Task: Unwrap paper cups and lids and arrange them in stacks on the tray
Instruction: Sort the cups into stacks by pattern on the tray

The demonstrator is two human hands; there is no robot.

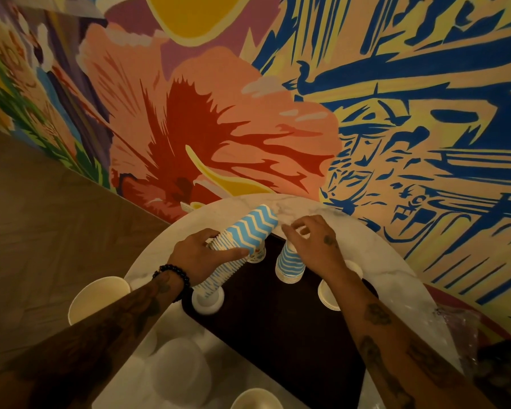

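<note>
A long stack of blue-and-white zigzag paper cups lies tilted over the dark tray, its open end low at the tray's left. My left hand grips this stack around its middle. A shorter stack of the same cups stands upside down on the tray. My right hand is on its top, fingers pinched around the top cup. More white cups sit on the tray under my right forearm.
The tray lies on a round white marble table against a painted mural wall. Larger white cups and a wrapped stack of lids lie at the left. Crumpled clear wrap lies at the right edge. Another cup is at the bottom.
</note>
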